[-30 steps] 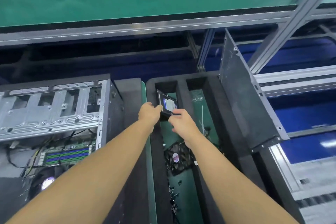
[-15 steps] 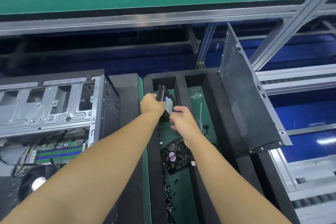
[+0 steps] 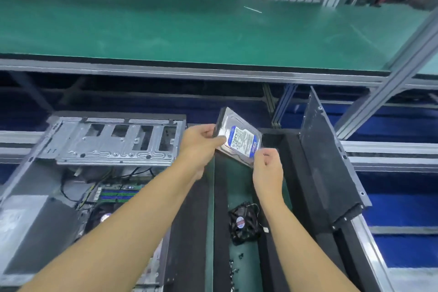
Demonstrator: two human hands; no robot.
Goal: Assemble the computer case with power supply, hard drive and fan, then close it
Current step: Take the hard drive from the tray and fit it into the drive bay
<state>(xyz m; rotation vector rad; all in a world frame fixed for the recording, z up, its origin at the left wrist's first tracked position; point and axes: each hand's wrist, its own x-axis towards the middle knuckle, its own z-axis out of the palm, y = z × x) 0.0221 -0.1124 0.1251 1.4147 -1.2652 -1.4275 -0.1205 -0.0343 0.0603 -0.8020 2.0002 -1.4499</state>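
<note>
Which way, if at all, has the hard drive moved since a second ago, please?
Yes: the hard drive has risen out of the foam tray.

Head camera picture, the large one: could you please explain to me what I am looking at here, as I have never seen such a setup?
There is no machine here. A person wears a camera on the head, so you look forward and down along both bare arms. The left hand and the right hand together hold a hard drive, tilted with its label towards the camera, in the air above a black foam tray. In the tray's green-floored slot lie a small black fan and some loose screws. A dark side panel stands tilted at the tray's right side. To the left lies the open computer case, with its metal cage and a circuit board in view. Beyond all this runs a green bench top.
</note>
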